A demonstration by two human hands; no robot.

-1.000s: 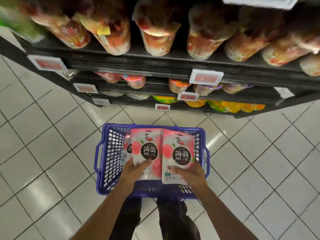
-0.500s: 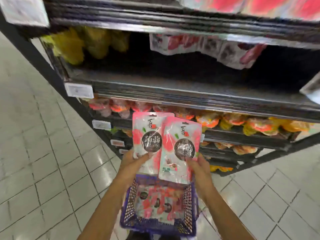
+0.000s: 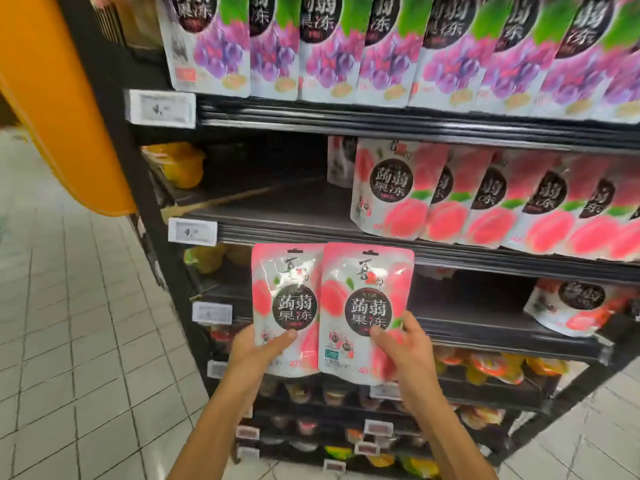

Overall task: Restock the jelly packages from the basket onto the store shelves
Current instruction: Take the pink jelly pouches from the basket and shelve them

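I hold two pink peach jelly packages upright, side by side, in front of the shelving. My left hand (image 3: 257, 351) grips the bottom of the left package (image 3: 284, 299), thumb on its front. My right hand (image 3: 405, 344) grips the lower right of the right package (image 3: 363, 306), which overlaps the left one slightly. Above them, a row of matching peach packages (image 3: 485, 199) stands on the middle shelf (image 3: 277, 216), whose left part is bare. The basket is out of view.
Purple grape jelly packages (image 3: 346, 46) fill the top shelf. One peach package (image 3: 575, 306) lies on the shelf below at the right. Jelly cups fill the lower shelves (image 3: 485, 368). An orange pillar (image 3: 59, 98) stands left, above the white tiled floor (image 3: 69, 341).
Both hands lifted the two packages out of the basket and up to shelf height. My view rose from the floor and basket to the upper shelves.
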